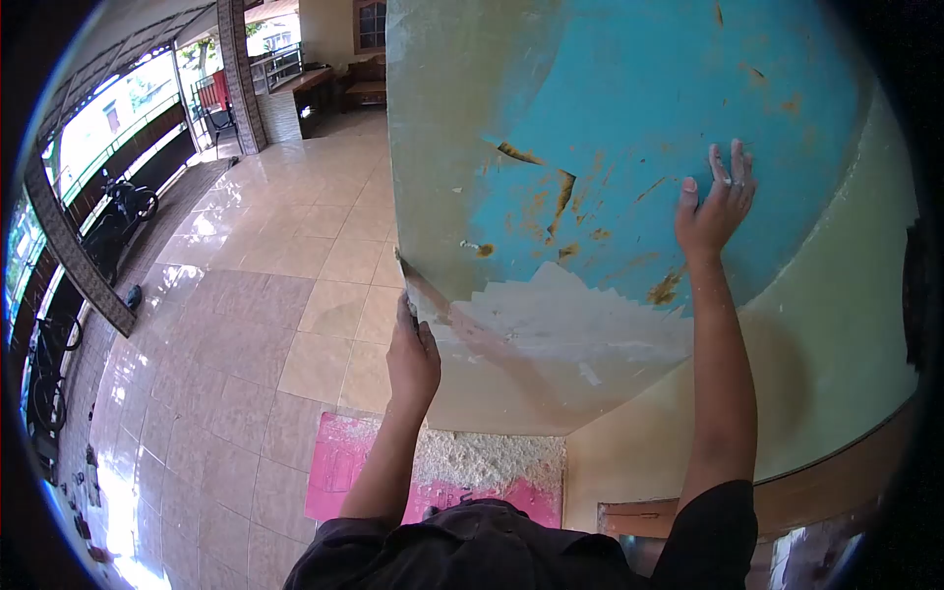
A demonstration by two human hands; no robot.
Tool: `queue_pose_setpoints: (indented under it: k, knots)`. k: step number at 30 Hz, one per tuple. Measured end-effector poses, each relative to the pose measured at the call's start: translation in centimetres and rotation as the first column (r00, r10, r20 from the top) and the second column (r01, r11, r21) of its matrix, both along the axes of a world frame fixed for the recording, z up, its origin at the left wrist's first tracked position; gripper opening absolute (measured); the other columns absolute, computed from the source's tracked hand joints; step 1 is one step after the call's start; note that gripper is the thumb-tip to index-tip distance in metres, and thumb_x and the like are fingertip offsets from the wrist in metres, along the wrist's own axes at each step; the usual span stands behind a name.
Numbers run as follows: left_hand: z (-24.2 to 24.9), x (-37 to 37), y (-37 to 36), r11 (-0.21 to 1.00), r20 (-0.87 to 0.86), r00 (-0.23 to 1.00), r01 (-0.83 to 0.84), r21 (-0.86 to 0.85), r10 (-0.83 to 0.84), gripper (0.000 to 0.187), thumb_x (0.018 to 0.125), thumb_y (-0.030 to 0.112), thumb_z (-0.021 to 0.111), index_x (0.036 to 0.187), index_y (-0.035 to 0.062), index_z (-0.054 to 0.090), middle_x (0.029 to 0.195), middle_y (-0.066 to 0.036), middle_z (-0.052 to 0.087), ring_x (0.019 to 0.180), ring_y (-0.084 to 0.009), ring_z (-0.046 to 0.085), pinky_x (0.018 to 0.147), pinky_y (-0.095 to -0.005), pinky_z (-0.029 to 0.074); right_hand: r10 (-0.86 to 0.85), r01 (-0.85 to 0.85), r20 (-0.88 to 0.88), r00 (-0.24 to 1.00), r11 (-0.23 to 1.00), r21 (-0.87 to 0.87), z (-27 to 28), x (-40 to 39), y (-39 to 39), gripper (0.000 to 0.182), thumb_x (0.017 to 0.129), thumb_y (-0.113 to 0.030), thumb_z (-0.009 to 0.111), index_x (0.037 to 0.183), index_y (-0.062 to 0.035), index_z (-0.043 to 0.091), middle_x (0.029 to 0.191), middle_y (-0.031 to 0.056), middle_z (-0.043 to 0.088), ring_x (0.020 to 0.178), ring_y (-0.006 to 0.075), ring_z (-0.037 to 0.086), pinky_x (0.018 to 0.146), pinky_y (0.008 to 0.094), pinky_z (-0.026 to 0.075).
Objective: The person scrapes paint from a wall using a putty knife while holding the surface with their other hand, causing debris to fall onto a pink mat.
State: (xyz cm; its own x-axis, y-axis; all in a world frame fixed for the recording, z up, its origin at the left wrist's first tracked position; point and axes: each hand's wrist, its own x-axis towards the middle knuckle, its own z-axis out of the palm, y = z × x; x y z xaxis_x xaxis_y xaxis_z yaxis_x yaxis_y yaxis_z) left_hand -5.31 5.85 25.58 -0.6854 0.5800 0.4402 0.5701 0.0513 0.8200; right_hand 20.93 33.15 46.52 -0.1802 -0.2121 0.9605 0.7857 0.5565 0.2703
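Lightly braced works best.
My right hand spreads against the patchy turquoise wall; left hand's grip, can't tell.

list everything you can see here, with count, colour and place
peeling wall: 1, blue, olive and grey, ahead
side wall: 1, pale green, right
mat: 1, pink, below the peeling wall
flakes: too many to count, off-white, on the mat
tiled floor: 1, beige and brown, left
pillars: 2, greyish, left
motorcycle: 1, dark, far left
bicycle: 1, dark, far left edge
wooden furniture: at least 2 pieces, brown, far back
window: 1, brown frame, far back
left hand: 1, bare, at the peeling wall's left edge
right hand: 1, bare, whitish fingertips, over the blue paint
sleeves: 2, black, bottom
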Motion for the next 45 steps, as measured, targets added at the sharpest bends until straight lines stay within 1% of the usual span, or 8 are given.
queue_pose_setpoints:
  k: [13,15,25,28,35,36,39,45]
  knots:
    - [-1.0,-1.3,-1.2,0.999,0.197,0.980,0.038,0.026,-0.042,0.055,0.094,0.006,0.043,0.145,0.0004,0.024,0.121,-0.031,0.055,0.106,-0.0435,0.058,0.084,-0.0452,0.049,-0.019,0.019,-0.007,1.000,1.000,-0.024,-0.1,-0.1,-0.4,0.045,0.096,-0.043,0.042,0.133,-0.0175,0.047,0.147,0.0098,0.037,0.137,0.0338,0.032,0.107,0.0590,0.022]
    - [-1.2,-1.3,0.4,1.000,-0.155,0.988,0.015,0.025,-0.011,0.059,0.091,0.003,0.045,0.146,0.0014,0.023,0.121,-0.030,0.055,0.102,-0.0443,0.059,0.080,-0.0461,0.050,-0.027,0.026,-0.011,1.000,0.999,-0.030,0.0,-0.1,-0.4,0.045,0.096,-0.042,0.042,0.134,-0.0176,0.047,0.147,0.0098,0.037,0.137,0.0338,0.032,0.107,0.0592,0.022]
    - [-3.2,0.5,-2.4,0.996,-0.156,0.987,0.022,-0.088,-0.036,0.066,0.089,0.002,0.047,0.148,0.0069,0.018,0.107,-0.028,0.059,0.084,-0.0440,0.061,0.069,-0.0492,0.050,-0.011,0.011,-0.007,1.000,1.000,-0.011,-0.2,-0.2,-0.3,0.046,0.096,-0.042,0.041,0.134,-0.0163,0.047,0.147,0.0105,0.037,0.137,0.0344,0.032,0.107,0.0598,0.022]
    - [-2.8,-0.3,-4.2,0.991,0.129,0.984,0.129,-0.015,-0.126,0.054,0.094,0.005,0.043,0.145,0.0046,0.024,0.098,-0.020,0.061,0.071,-0.0294,0.064,0.062,-0.0396,0.051,-0.018,0.018,0.001,1.000,1.000,-0.014,-0.2,-0.3,-0.4,0.047,0.097,-0.042,0.041,0.135,-0.0153,0.047,0.147,0.0109,0.036,0.137,0.0351,0.032,0.107,0.0600,0.022]
    - [-3.6,-2.0,-2.8,0.804,0.642,0.536,0.129,0.580,-0.549,0.031,0.103,0.033,0.035,0.123,0.0102,0.044,0.087,-0.006,0.059,0.054,-0.0144,0.057,0.050,-0.0260,0.047,-0.011,0.011,0.005,1.000,0.999,-0.031,-0.4,-0.1,-0.3,0.046,0.097,-0.042,0.041,0.135,-0.0158,0.046,0.148,0.0116,0.035,0.136,0.0373,0.032,0.106,0.0612,0.022]
    - [-3.7,-2.1,-2.3,0.701,0.668,0.252,0.068,0.709,-0.700,0.031,0.103,0.034,0.034,0.123,0.0126,0.044,0.084,-0.004,0.058,0.052,-0.0135,0.055,0.049,-0.0251,0.046,-0.014,0.014,0.008,1.000,1.000,-0.028,-0.3,-0.1,-0.4,0.046,0.097,-0.042,0.041,0.135,-0.0158,0.046,0.148,0.0116,0.035,0.136,0.0373,0.032,0.106,0.0612,0.022]
    - [-4.5,-1.4,-0.7,0.436,0.390,-0.325,-0.080,0.897,-0.862,0.034,0.103,0.041,0.031,0.115,0.0163,0.051,0.068,0.002,0.049,0.044,-0.0095,0.046,0.041,-0.0229,0.040,-0.017,0.017,0.012,1.000,1.000,-0.019,-0.3,-0.2,-0.4,0.046,0.097,-0.041,0.040,0.134,-0.0155,0.046,0.148,0.0120,0.035,0.136,0.0374,0.032,0.106,0.0614,0.022]
    - [-6.4,-0.8,0.3,0.291,0.192,-0.508,-0.122,0.949,-0.839,0.038,0.103,0.044,0.028,0.100,0.0151,0.052,0.059,0.003,0.044,0.039,-0.0099,0.040,0.038,-0.0253,0.037,0.016,-0.016,0.012,1.000,1.000,0.000,-0.3,-0.3,-0.2,0.046,0.097,-0.042,0.040,0.134,-0.0149,0.046,0.147,0.0134,0.037,0.136,0.0376,0.033,0.106,0.0609,0.022]
